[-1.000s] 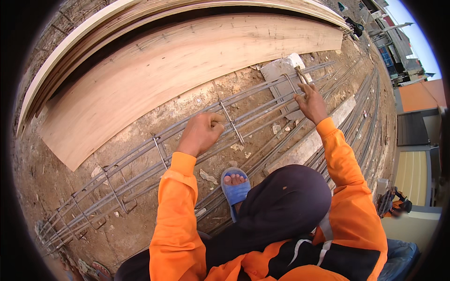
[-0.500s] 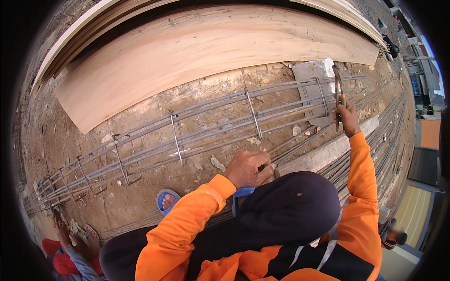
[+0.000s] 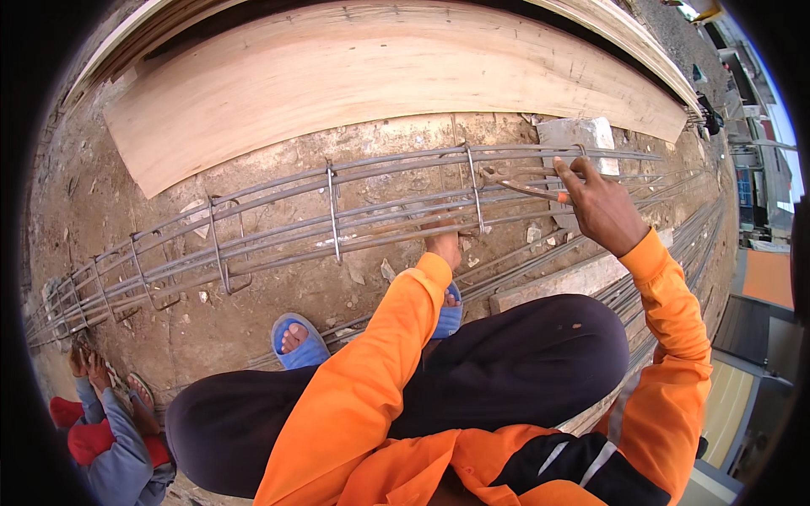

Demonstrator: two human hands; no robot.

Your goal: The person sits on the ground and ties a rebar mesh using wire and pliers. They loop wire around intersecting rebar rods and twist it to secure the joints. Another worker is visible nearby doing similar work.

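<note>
A long cage of steel reinforcing bars (image 3: 380, 221) crosses in front of me, with square stirrups around the bars. My right hand (image 3: 601, 202) is closed on the handles of a pair of pincers (image 3: 527, 187), its index finger stretched along them. The tool's jaws point left over the cage, close to the stirrup (image 3: 475, 190). My left hand (image 3: 444, 243) reaches in under the lower bars, just left of that stirrup. Bars hide part of its fingers, so what it holds, if anything, does not show.
Plywood sheets (image 3: 380, 76) lie beyond the cage. A concrete block (image 3: 578, 135) sits under its right end. Loose bars (image 3: 675, 253) and a concrete beam (image 3: 557, 282) lie at right. Another person's hands (image 3: 89, 367) are near the cage's left end.
The pincers have swung from upright at the right to pointing left over the cage. My left hand has moved from beside my knee forward, under the bars.
</note>
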